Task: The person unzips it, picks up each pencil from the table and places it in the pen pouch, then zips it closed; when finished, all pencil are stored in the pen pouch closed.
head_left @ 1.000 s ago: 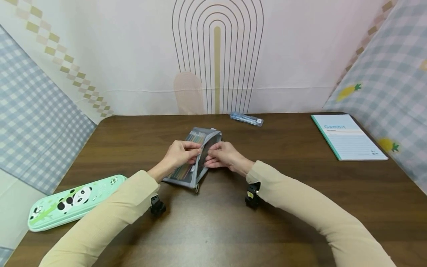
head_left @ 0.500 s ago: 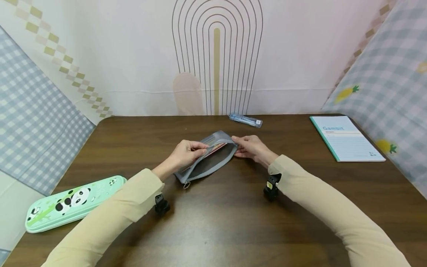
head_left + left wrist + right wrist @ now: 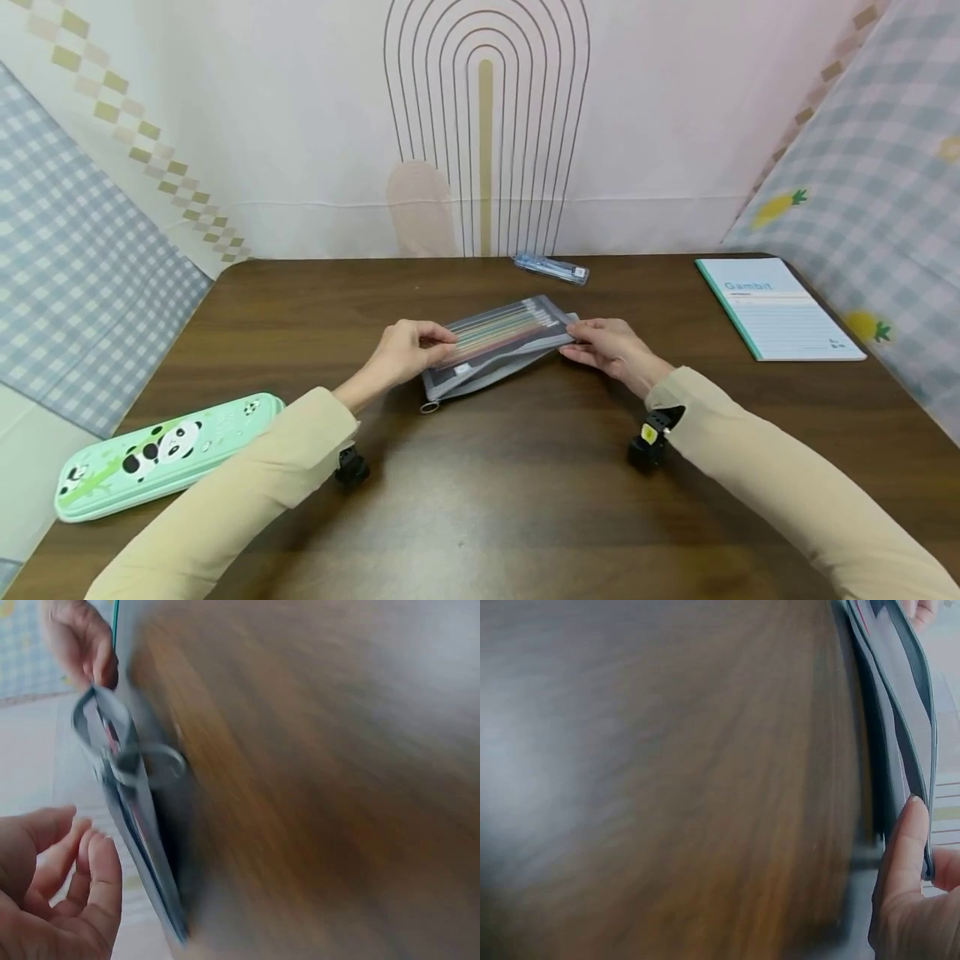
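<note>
A grey see-through zip pouch (image 3: 510, 333) lies slanted in mid-table, with several coloured pencils or pens showing through its upper side. Its zip edge gapes toward the person, and a ring pull hangs at the near left corner. My right hand (image 3: 611, 350) pinches the pouch's right end between thumb and fingers, seen also in the right wrist view. At the other end is my left hand (image 3: 405, 354), thumb and fingers loosely bent. In the left wrist view that hand (image 3: 67, 892) stands apart from the pouch (image 3: 142, 832) and holds nothing.
A mint panda pencil case (image 3: 168, 458) lies at the left, beside the left sleeve. A small blue clear pack (image 3: 552, 268) rests near the far edge. At the far right lies a notebook (image 3: 780, 310). Patterned cloths hang around the brown table (image 3: 480, 500).
My right hand has moved right and taken hold of the pouch's end. The pouch has turned and shifted right, its pencil side now uppermost. The left hand has let go of its edge.
</note>
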Tool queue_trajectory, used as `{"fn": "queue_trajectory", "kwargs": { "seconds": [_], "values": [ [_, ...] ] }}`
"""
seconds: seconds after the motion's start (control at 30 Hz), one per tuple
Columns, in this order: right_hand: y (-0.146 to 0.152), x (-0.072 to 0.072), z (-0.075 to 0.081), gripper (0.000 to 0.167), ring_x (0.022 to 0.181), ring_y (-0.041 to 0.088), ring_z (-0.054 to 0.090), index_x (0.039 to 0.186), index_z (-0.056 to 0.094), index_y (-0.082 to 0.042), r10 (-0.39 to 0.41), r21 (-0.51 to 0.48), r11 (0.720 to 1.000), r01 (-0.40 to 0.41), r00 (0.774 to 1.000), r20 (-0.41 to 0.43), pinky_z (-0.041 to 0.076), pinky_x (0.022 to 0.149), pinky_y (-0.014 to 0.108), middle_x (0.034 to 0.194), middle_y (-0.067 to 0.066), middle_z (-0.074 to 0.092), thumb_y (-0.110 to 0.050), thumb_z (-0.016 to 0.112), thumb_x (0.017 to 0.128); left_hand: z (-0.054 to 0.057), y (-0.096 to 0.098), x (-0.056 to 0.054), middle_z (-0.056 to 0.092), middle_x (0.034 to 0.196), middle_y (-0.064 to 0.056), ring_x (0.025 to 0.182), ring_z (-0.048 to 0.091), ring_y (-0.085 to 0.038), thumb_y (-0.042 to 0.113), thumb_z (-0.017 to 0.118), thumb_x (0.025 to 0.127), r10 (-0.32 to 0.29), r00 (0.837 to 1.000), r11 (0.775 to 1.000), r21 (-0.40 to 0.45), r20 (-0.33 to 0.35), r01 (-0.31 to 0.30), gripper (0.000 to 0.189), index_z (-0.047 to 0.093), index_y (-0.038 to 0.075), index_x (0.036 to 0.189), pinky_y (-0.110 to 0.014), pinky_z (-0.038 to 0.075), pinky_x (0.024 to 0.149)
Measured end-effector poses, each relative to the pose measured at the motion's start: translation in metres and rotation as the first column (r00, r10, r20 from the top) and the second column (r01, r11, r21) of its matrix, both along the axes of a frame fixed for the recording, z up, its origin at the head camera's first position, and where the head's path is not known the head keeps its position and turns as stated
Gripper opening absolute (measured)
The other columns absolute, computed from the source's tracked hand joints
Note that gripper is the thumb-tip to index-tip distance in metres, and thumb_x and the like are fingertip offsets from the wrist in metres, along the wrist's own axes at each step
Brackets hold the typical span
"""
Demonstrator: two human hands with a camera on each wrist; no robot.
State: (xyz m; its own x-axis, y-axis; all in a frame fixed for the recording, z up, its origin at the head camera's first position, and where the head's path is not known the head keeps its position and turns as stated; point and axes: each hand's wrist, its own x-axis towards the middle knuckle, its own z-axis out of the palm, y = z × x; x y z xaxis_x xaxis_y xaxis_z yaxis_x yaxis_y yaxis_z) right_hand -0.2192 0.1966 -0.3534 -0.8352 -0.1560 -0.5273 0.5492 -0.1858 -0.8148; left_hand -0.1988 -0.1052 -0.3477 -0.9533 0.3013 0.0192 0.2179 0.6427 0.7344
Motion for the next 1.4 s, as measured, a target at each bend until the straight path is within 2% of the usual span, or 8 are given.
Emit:
{"fn": "queue_trajectory", "kwargs": {
  "seconds": [0.13,0.37,0.73,0.93,1.03,1.13,1.27,1.4],
  "values": [
    [0.013,0.01,0.002,0.025,0.065,0.011,0.067,0.121,0.042,-0.002,-0.032,-0.033,0.999,0.032,0.999,0.002,0.057,0.069,0.02,0.075,0.005,0.064,-0.006,0.047,0.097,-0.004,-0.012,0.004,0.07,0.088,-0.011,0.072,0.065,-0.013,0.017,0.066,0.088,0.081,0.983,0.992,0.082,0.163,-0.095,0.018,0.065,0.002,0.098,-0.026,0.058,0.063],
    [0.024,0.024,0.003,0.013,0.069,0.012,0.069,0.109,0.043,-0.005,-0.055,-0.01,0.998,0.055,0.998,-0.02,0.057,0.073,0.022,0.082,0.006,0.062,-0.007,0.049,0.097,-0.008,-0.012,0.011,0.066,0.092,-0.016,0.066,0.066,-0.01,0.014,0.063,0.09,0.004,0.893,0.96,0.248,0.449,-0.129,0.041,0.045,-0.009,0.12,-0.027,0.059,0.063],
    [0.043,0.032,-0.006,0.03,0.068,0.008,0.066,0.114,0.042,0.005,0.172,0.366,0.925,-0.097,0.969,-0.177,0.058,0.068,0.023,0.093,0.008,0.055,-0.015,0.055,0.096,-0.015,0.004,0.007,0.059,0.093,-0.007,0.068,0.062,-0.007,-0.004,0.056,0.09,-0.06,0.785,0.844,0.451,0.616,-0.289,0.056,0.027,-0.013,0.138,-0.018,0.056,0.064],
    [0.036,0.035,-0.008,0.028,0.054,0.006,0.053,0.106,0.049,0.007,0.264,0.635,0.769,0.076,0.867,-0.423,0.055,0.049,0.024,0.076,0.006,0.055,-0.014,0.061,0.092,-0.015,0.013,0.006,0.057,0.101,-0.01,0.074,0.059,-0.006,-0.005,0.052,0.091,-0.051,0.776,0.829,0.46,0.628,-0.318,0.051,0.032,-0.012,0.137,-0.017,0.055,0.066],
    [0.011,0.042,-0.01,0.02,0.052,0.008,0.054,0.099,0.057,0.008,0.333,0.629,0.77,0.11,0.771,-0.543,0.054,0.045,0.027,0.074,0.015,0.059,-0.008,0.064,0.089,-0.016,0.016,0.005,0.056,0.103,-0.012,0.075,0.058,-0.006,-0.004,0.052,0.092,-0.029,0.774,0.826,0.451,0.633,-0.338,0.049,0.033,-0.01,0.137,-0.015,0.055,0.066],
    [-0.022,0.053,-0.01,0.014,0.053,0.011,0.056,0.096,0.062,0.007,0.421,0.577,0.816,-0.04,0.725,-0.545,0.055,0.047,0.029,0.076,0.021,0.063,-0.005,0.064,0.089,-0.016,0.02,0.003,0.056,0.102,-0.011,0.076,0.058,-0.007,-0.003,0.052,0.092,-0.018,0.773,0.82,0.452,0.634,-0.352,0.049,0.035,-0.009,0.137,-0.015,0.055,0.065],
    [-0.061,0.067,-0.011,0.019,0.054,0.01,0.059,0.102,0.062,0.01,0.439,0.421,0.867,-0.266,0.807,-0.396,0.056,0.05,0.027,0.074,0.017,0.065,-0.004,0.062,0.09,-0.015,0.025,0.001,0.055,0.096,-0.009,0.073,0.058,-0.006,-0.003,0.054,0.091,-0.017,0.77,0.801,0.47,0.637,-0.371,0.048,0.036,-0.009,0.135,-0.015,0.055,0.065],
    [-0.084,0.073,-0.015,0.028,0.055,0.009,0.063,0.114,0.058,0.012,0.358,0.26,0.92,-0.292,0.898,-0.257,0.056,0.052,0.022,0.079,0.013,0.067,-0.004,0.06,0.091,-0.013,0.028,0.002,0.056,0.094,-0.008,0.07,0.058,-0.006,-0.004,0.053,0.091,-0.026,0.76,0.787,0.482,0.65,-0.386,0.048,0.036,-0.01,0.135,-0.015,0.055,0.064]
  ]
}}
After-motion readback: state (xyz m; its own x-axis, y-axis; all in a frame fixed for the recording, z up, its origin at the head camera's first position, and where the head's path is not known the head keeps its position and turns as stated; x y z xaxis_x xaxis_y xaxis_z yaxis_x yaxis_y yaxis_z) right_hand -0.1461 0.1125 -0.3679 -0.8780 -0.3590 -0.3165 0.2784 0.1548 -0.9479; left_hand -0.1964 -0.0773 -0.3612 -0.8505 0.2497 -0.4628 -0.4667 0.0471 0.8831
